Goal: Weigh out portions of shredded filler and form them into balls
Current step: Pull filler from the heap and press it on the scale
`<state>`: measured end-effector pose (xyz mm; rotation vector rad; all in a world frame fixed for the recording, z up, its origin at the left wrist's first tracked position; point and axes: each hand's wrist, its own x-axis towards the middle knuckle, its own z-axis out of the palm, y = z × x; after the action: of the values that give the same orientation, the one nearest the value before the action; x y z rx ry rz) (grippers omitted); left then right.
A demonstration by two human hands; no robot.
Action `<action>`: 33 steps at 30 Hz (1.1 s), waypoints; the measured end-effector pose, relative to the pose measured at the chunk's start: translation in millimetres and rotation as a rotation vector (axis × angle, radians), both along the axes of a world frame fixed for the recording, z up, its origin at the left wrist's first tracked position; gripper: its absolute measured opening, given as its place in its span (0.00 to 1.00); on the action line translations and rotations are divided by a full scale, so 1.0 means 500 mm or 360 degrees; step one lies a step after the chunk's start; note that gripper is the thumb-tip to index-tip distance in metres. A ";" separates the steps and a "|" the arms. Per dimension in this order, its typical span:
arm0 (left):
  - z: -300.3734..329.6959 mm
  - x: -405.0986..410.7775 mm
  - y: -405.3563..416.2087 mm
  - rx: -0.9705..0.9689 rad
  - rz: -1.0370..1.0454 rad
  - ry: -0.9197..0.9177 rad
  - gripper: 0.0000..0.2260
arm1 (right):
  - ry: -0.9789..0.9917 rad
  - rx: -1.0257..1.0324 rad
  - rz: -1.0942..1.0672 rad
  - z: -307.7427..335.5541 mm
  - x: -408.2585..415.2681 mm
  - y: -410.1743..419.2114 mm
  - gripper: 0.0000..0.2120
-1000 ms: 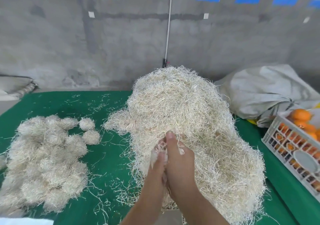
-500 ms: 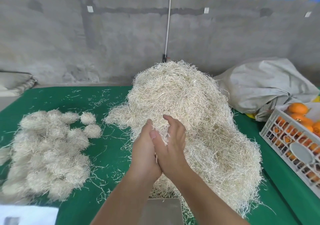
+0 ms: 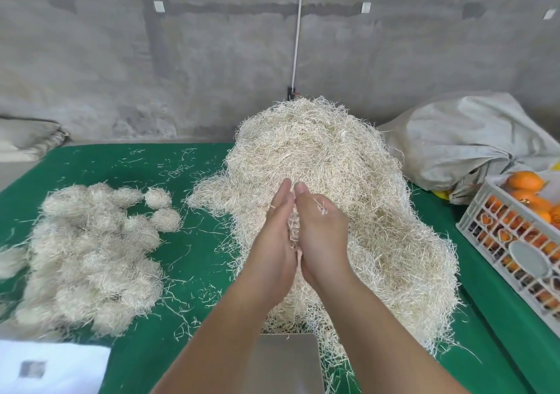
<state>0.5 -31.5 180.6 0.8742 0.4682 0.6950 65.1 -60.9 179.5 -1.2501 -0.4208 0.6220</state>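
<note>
Palms pressing a filler wad in front of the heap.

The left hand and right hand meet palm to palm, fingers straight and released rather than clenched, with a small wad squeezed between them, in front of the big heap at the table middle. Finished balls lie toward the left edge; the scale sits at the near edge. With straight fingers nothing cups the wad, so strands could slip out below, leaving the ball underweight or loose.
</note>
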 end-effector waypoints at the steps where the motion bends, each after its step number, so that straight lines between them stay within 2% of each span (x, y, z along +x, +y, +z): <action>1: 0.004 -0.002 0.007 -0.0062 0.0057 -0.0032 0.24 | -0.0008 0.0013 -0.0046 0.007 0.005 0.000 0.12; 4: 0.016 -0.013 0.017 -0.0073 0.0320 0.0067 0.15 | 0.0075 0.0126 -0.0020 0.013 0.017 0.001 0.20; 7: 0.026 -0.010 -0.021 0.0011 0.0358 0.0184 0.15 | -0.0169 0.0114 0.0022 0.005 -0.005 0.000 0.21; 9: 0.029 -0.007 -0.057 0.0088 0.0347 0.0165 0.17 | -0.0403 0.0195 -0.0007 -0.001 -0.019 0.001 0.15; 11: 0.035 -0.011 -0.060 0.0012 0.0282 0.0024 0.20 | -0.0738 0.0081 -0.0023 0.008 -0.021 -0.006 0.03; 13: 0.043 -0.024 -0.028 -0.0076 0.0370 -0.0129 0.21 | -0.0868 -0.0088 0.0297 0.008 -0.018 -0.017 0.22; 14: 0.047 -0.031 -0.005 -0.0149 0.0424 -0.0257 0.21 | -0.0812 -0.0063 0.0486 0.003 -0.013 -0.022 0.27; 15: 0.052 -0.037 0.018 -0.0222 0.0419 -0.0400 0.21 | -0.0729 -0.0009 0.0634 0.001 -0.008 -0.027 0.26; 16: 0.055 -0.046 0.041 -0.0267 0.0370 -0.0484 0.23 | -0.0709 0.0022 0.0639 -0.005 0.006 -0.033 0.24; 17: 0.056 -0.056 0.061 -0.0266 0.0259 -0.0473 0.24 | -0.0672 -0.0006 0.0500 -0.004 0.024 -0.040 0.22; 19: 0.043 -0.079 0.088 -0.0073 -0.0029 -0.0304 0.24 | -0.0475 -0.0084 0.0090 0.008 0.065 -0.052 0.23; 21: 0.018 -0.093 0.105 0.0105 -0.0127 -0.0070 0.23 | -0.0228 -0.0202 -0.0073 -0.001 0.104 -0.054 0.29; 22: 0.007 -0.091 0.102 0.0155 -0.0108 0.0063 0.21 | -0.0153 -0.0255 -0.0018 -0.006 0.110 -0.053 0.35; 23: -0.006 -0.085 0.094 0.0187 -0.0053 0.0200 0.21 | -0.0107 -0.0281 0.0070 -0.009 0.105 -0.052 0.36; 25: -0.027 -0.064 0.058 0.0289 0.0002 0.0381 0.24 | -0.0010 -0.0233 0.0325 -0.011 0.078 -0.045 0.29; 26: -0.039 -0.049 0.038 0.0360 -0.0014 0.0408 0.24 | -0.0004 -0.0244 0.0365 -0.013 0.060 -0.041 0.31; 28: -0.045 -0.016 -0.002 0.0391 -0.0062 0.0378 0.13 | -0.0036 -0.0292 0.0285 -0.023 0.035 -0.022 0.39; 29: -0.045 -0.004 -0.015 0.0325 -0.0077 0.0366 0.11 | -0.0032 -0.0328 0.0203 -0.035 0.027 -0.011 0.39; 32: -0.056 0.029 -0.027 0.0272 0.0181 0.0395 0.24 | -0.0156 -0.0282 0.0243 -0.068 0.013 0.000 0.30; 33: -0.063 0.032 -0.027 0.0265 0.0261 0.0392 0.24 | -0.0275 -0.0185 0.0254 -0.080 0.011 0.004 0.21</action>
<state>16.3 -44.9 149.1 1.0932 0.7158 0.7881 70.5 -58.9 139.6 -1.3958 -0.6405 0.6837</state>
